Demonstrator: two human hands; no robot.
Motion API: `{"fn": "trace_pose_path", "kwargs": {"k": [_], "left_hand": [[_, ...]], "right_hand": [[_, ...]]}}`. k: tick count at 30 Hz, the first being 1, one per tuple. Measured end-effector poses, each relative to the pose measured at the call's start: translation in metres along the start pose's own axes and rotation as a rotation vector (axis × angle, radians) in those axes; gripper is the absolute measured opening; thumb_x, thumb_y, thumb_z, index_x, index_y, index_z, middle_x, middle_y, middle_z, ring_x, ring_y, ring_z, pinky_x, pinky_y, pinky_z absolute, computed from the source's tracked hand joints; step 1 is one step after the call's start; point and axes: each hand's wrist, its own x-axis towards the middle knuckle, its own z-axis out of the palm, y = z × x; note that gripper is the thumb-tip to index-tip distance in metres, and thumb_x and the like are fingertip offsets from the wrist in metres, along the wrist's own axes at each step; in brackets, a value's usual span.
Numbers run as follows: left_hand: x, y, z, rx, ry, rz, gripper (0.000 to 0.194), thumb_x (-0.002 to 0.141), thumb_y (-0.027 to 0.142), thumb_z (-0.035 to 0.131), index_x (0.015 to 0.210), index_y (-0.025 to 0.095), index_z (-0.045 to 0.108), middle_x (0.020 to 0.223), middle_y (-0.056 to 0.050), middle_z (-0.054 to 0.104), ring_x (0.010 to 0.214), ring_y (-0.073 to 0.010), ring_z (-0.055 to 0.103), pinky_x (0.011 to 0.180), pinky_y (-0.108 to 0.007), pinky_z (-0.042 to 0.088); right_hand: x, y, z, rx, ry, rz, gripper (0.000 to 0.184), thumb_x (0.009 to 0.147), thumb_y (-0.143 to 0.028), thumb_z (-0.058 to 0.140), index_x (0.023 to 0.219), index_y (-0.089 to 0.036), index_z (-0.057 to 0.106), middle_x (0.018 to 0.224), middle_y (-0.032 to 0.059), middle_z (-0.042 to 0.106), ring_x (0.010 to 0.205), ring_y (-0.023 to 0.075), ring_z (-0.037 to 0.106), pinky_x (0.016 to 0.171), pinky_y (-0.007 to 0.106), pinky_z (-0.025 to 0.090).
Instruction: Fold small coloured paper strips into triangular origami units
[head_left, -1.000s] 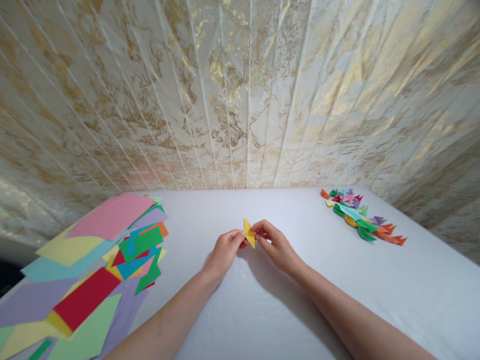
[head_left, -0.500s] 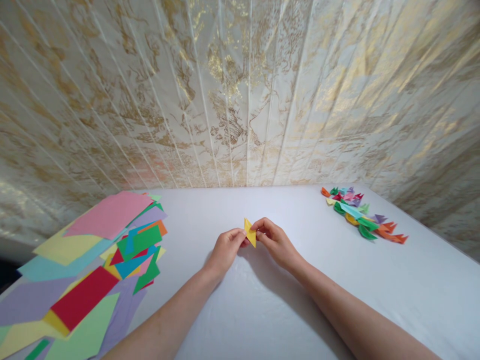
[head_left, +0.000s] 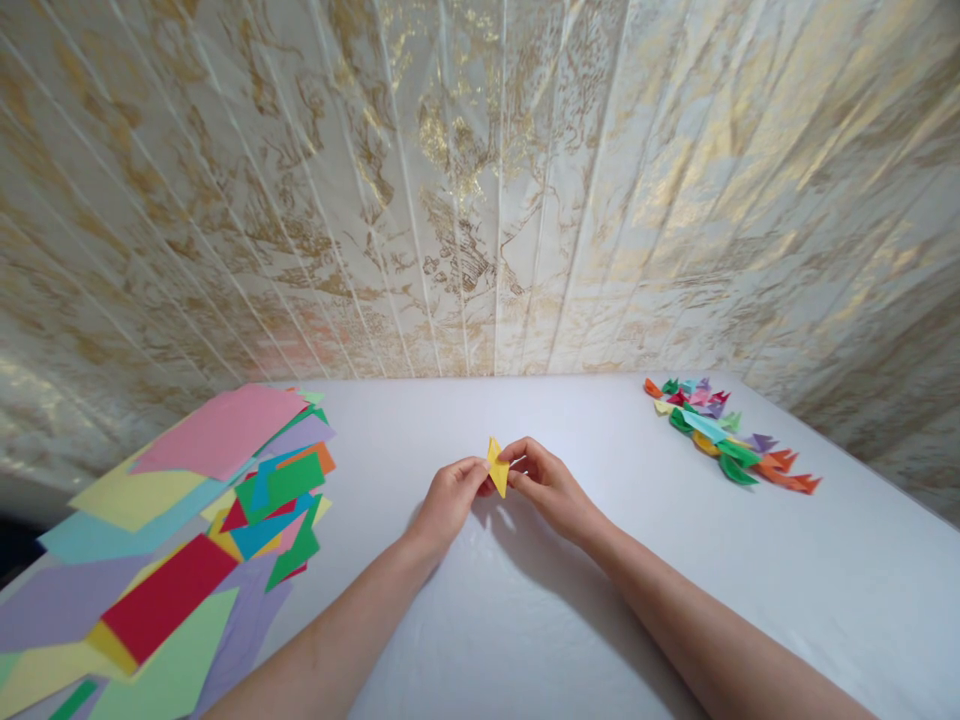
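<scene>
A small piece of folded yellow paper (head_left: 496, 470), pointed at its top and bottom, is held up just over the white table between my hands. My left hand (head_left: 452, 497) pinches its left side between thumb and fingers. From the right, my right hand (head_left: 546, 487) has its thumb and index fingertip on the paper's other edge, with the remaining fingers curled. The fingertips behind the paper are partly hidden.
On the left of the white table (head_left: 420, 640) lie overlapping colored paper sheets, among them a pink sheet (head_left: 225, 430) and a red sheet (head_left: 171, 600). Several folded paper pieces (head_left: 739, 453) form a cluster at the back right. A gold-patterned curtain (head_left: 465, 200) hangs behind.
The yellow paper has turned slightly in my fingers, its lower tip shifting left. My right fingers have moved a little along its edge. My left hand keeps its pinch.
</scene>
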Motion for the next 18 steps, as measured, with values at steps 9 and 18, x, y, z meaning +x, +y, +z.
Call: {"fn": "trace_pose_path", "kwargs": {"k": [9, 18], "left_hand": [[-0.0017, 0.002, 0.0025, 0.064, -0.008, 0.013, 0.031, 0.08, 0.042, 0.056, 0.065, 0.016, 0.061, 0.065, 0.0, 0.057, 0.067, -0.0145, 0.05, 0.068, -0.025, 0.04], [-0.0007, -0.0029, 0.0031, 0.068, -0.036, 0.06, 0.032, 0.083, 0.042, 0.054, 0.065, 0.017, 0.062, 0.066, 0.0, 0.059, 0.07, -0.0153, 0.054, 0.071, -0.025, 0.043]], "right_hand": [[-0.0006, 0.0023, 0.0005, -0.02, 0.0, -0.006, 0.014, 0.08, -0.019, 0.051, 0.094, -0.021, 0.056, 0.09, 0.0004, 0.061, 0.075, 0.0137, 0.058, 0.067, 0.026, 0.046], [-0.0024, -0.0003, -0.0001, -0.178, 0.037, -0.058, 0.006, 0.083, -0.019, 0.052, 0.086, -0.02, 0.057, 0.083, 0.0004, 0.062, 0.076, 0.0148, 0.06, 0.07, 0.027, 0.046]]}}
